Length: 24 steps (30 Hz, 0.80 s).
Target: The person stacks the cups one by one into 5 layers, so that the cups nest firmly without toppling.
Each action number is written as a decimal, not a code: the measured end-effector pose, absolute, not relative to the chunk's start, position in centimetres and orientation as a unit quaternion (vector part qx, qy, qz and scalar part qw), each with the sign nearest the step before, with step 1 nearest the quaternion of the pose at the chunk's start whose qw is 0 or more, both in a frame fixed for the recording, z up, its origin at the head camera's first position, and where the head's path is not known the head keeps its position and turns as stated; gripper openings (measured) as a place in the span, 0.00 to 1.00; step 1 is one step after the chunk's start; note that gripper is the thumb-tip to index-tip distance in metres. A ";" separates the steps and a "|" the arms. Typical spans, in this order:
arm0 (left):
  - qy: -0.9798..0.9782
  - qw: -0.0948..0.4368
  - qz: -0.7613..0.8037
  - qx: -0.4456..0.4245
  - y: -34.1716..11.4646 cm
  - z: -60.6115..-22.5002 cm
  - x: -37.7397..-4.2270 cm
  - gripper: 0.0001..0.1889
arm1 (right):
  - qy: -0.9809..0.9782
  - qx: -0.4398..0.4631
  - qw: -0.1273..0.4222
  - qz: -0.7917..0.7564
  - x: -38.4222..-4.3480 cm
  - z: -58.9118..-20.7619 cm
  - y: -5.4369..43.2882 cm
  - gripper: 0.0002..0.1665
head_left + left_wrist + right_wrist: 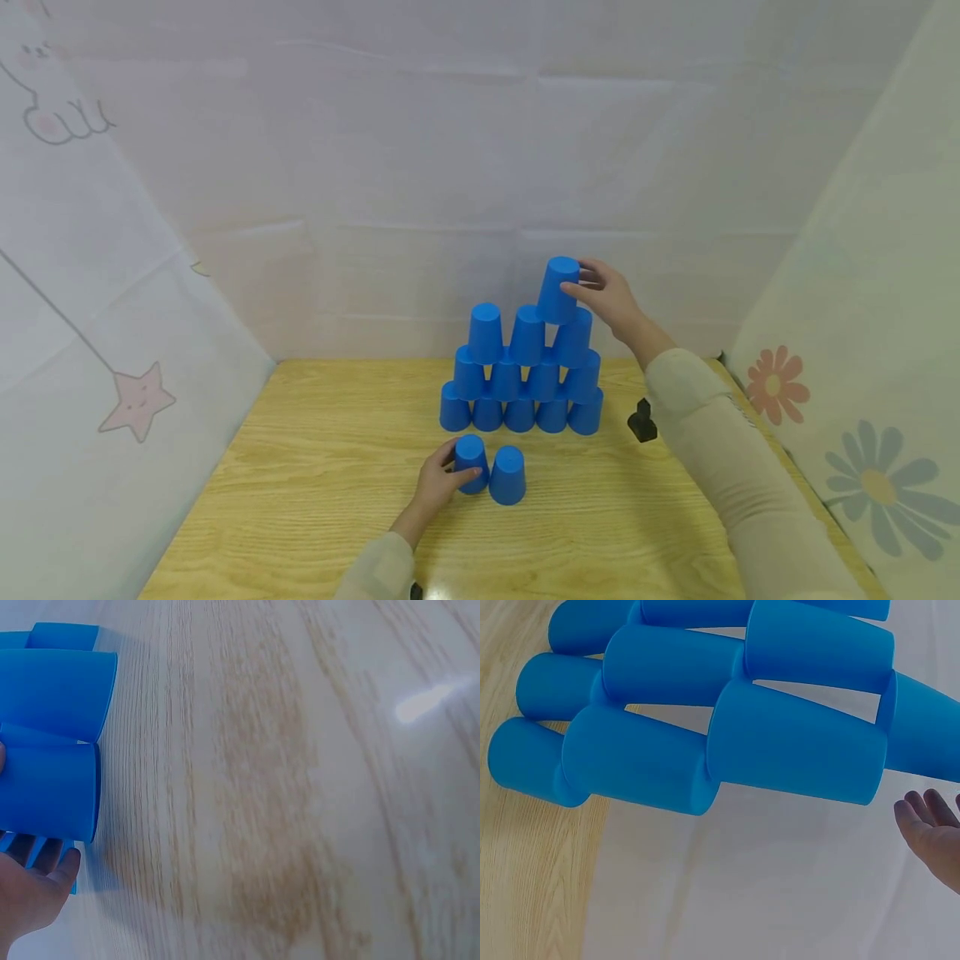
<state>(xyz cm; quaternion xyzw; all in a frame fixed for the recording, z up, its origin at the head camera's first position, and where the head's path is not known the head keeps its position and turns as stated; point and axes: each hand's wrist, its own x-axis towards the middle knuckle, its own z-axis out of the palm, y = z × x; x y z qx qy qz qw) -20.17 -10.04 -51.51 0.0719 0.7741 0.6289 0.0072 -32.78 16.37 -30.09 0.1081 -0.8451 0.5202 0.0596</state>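
Note:
Upside-down blue plastic cups form a stepped pyramid, with a bottom-row cup [520, 414] in the middle and three cups in the third row, the left one [485, 335] at its end. My right hand [606, 298] holds another blue cup [557, 292] at the top, thumb in front; its rim overlaps the middle and right third-row cups. In the right wrist view that cup [924, 731] sits just above my fingers [911, 817]. Lower down, my left hand [441, 479] grips an upside-down cup [470, 467] on the table, beside one more cup [508, 477].
The wooden table [322, 467] runs back to a pale cloth wall [405, 200], with printed cloth on both sides. A small black object [642, 421] lies right of the pyramid, close to my right sleeve [735, 467].

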 end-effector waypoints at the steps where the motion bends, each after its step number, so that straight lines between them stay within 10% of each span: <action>1: 0.773 0.007 0.630 0.070 -10.1 -51.5 -20.2 0.26 | -0.844 0.109 0.059 0.522 -32.7 -30.0 16.4 0.44; 24: 0.775 -0.012 0.629 0.056 -12.6 -49.7 -20.2 0.25 | -0.830 0.164 0.043 0.532 -29.6 -30.6 19.4 0.38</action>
